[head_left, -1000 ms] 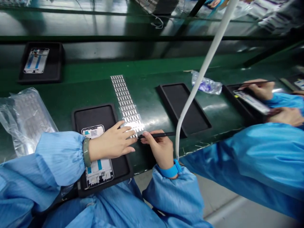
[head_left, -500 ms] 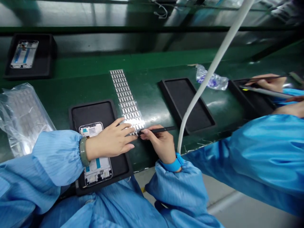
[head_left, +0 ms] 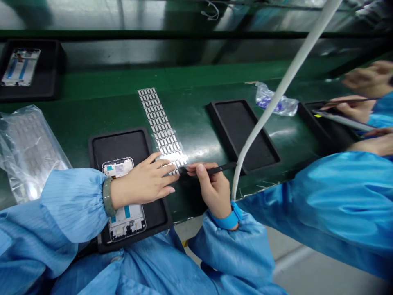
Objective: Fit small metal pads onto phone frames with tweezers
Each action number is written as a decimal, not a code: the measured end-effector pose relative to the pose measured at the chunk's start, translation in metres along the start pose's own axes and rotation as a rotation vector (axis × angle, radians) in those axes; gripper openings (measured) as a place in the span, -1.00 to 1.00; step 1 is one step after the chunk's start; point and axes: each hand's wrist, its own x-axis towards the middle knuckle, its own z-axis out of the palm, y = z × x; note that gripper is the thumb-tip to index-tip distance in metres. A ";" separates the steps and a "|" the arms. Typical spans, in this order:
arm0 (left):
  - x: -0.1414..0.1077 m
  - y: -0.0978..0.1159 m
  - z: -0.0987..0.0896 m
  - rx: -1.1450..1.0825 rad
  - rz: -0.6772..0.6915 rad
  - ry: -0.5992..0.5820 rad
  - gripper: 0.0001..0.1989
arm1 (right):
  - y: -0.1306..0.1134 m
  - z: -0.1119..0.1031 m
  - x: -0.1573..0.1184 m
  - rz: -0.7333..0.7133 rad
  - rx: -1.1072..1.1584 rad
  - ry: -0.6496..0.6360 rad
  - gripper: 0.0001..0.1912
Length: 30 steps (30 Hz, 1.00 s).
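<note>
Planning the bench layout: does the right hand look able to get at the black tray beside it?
Likely yes: the right hand sits right beside the black tray, its near edge open. The white cable crosses only the tray's farther side.

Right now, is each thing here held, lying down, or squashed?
left hand, resting on the silver sticker sheet
right hand, pinching black tweezers
silver sticker sheet, lying flat on the green bench
phone frame, lying in a black tray
plastic bag, crumpled
plastic bottle, crushed
</note>
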 end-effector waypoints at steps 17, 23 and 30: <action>0.000 0.000 0.006 0.033 0.009 0.073 -0.64 | -0.025 0.005 -0.025 0.172 -0.058 -0.136 -0.65; 0.000 0.000 0.006 0.031 0.010 0.067 -0.63 | -0.023 -0.001 -0.015 0.349 0.377 -0.106 -0.64; -0.001 0.000 0.007 0.016 0.010 0.060 -0.62 | -0.022 -0.003 -0.019 0.241 0.161 -0.131 -0.64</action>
